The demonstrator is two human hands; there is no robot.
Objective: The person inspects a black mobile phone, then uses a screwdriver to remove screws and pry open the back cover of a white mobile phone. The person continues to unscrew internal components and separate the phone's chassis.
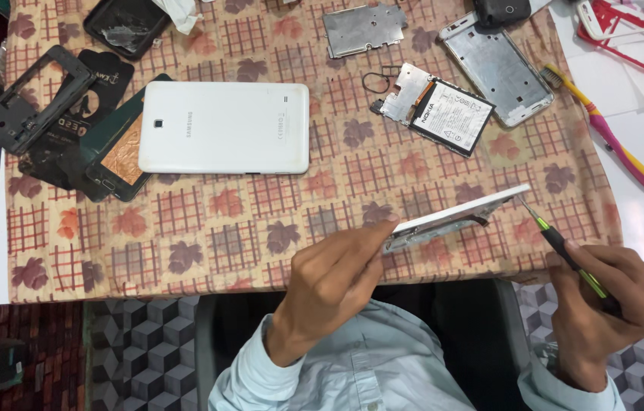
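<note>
Meanwhile the left hand (333, 278) was closed on the near end of a thin phone frame (459, 215), held tilted on edge just above the tabletop (261, 221). The right hand (611, 304) gripped a green-and-black screwdriver (565, 251), its tip touching the frame's far end. Beyond them, a white tablet (224, 127) lay face down, and an open metal phone chassis (498, 68) lay holding nothing.

A white rectangular tablet (224, 127) lies face down on the leaf-patterned cloth-covered desk (185, 228); a pink-and-yellow toothbrush (603, 129) and a flat black-and-white battery (451, 116) lie apart.
</note>
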